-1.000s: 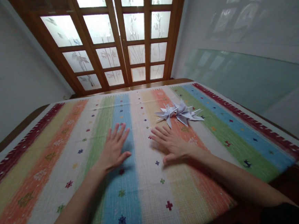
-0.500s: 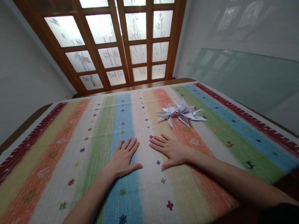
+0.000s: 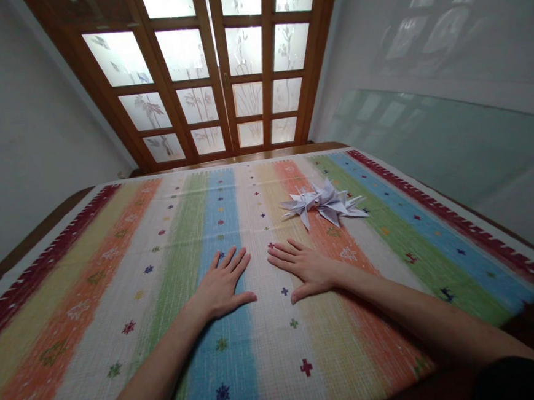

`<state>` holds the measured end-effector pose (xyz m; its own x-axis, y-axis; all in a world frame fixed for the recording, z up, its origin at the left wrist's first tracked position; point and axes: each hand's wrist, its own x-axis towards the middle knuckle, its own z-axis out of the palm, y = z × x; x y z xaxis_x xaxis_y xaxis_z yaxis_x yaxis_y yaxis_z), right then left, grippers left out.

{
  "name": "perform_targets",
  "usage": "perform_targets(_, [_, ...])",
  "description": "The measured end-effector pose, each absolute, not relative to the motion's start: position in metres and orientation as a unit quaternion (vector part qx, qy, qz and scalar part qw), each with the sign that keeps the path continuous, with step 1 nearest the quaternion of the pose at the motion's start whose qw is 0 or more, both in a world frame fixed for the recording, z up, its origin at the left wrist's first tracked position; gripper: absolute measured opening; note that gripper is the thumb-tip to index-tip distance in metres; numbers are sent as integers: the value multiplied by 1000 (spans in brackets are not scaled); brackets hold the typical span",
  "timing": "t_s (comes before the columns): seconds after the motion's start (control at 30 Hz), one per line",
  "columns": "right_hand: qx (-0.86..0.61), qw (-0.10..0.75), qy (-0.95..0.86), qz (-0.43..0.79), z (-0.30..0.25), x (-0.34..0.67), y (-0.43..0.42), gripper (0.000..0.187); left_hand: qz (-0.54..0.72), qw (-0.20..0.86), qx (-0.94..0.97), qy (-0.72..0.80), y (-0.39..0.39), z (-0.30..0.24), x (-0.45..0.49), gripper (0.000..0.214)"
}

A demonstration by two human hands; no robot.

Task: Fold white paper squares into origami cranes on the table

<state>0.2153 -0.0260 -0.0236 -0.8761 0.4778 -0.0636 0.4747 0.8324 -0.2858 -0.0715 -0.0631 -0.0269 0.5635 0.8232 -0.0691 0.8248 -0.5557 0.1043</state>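
Observation:
My left hand (image 3: pixel 224 285) lies flat, palm down, on the striped tablecloth (image 3: pixel 279 359), over its blue and white bands. Across a short gap, my right hand (image 3: pixel 302 268) rests flat on the white and yellow bands, its fingers pointing left and away from me. Neither hand holds anything. Beyond my right hand, apart from its fingers, sits a cluster of folded white paper cranes (image 3: pixel 323 203) with pointed wings and tails. They overlap, so I cannot tell how many there are.
Wooden doors (image 3: pixel 224 98) with frosted glass panes stand past the table's far edge. A pale green glass panel (image 3: pixel 428 132) runs along the right wall. The table's brown wooden rim (image 3: pixel 70 200) shows at the left.
Both hands stay flat in place on the cloth. The whole view has shifted very slightly; the paper cranes have not moved on the table.

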Motion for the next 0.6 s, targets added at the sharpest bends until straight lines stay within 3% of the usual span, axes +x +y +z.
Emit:
perform_targets(0.13, [-258, 61, -949, 168, -26, 217, -28, 87, 7, 58, 886, 460, -63, -29, -73, 94])
perform_targets(0.2, [-294, 146, -925, 190, -29, 220, -28, 62, 30, 55, 888, 455, -62, -32, -75, 89])
perform_targets(0.27, [-371, 260, -869, 197, -32, 223, -25, 35, 78, 47, 886, 455, -62, -34, -78, 75])
perform_targets(0.37, [-531, 383, -744, 136, -33, 230, -12, 24, 205, 8, 864, 460, -63, -32, -81, 36])
perform_targets(0.5, [-658, 362, -658, 46, -26, 237, 20, 28, 351, -49, 824, 441, -63, -18, -69, 20])
perform_targets(0.6, [-669, 340, -653, 101, -20, 233, 39, 19, 392, -6, 788, 474, -57, -12, -49, 18])
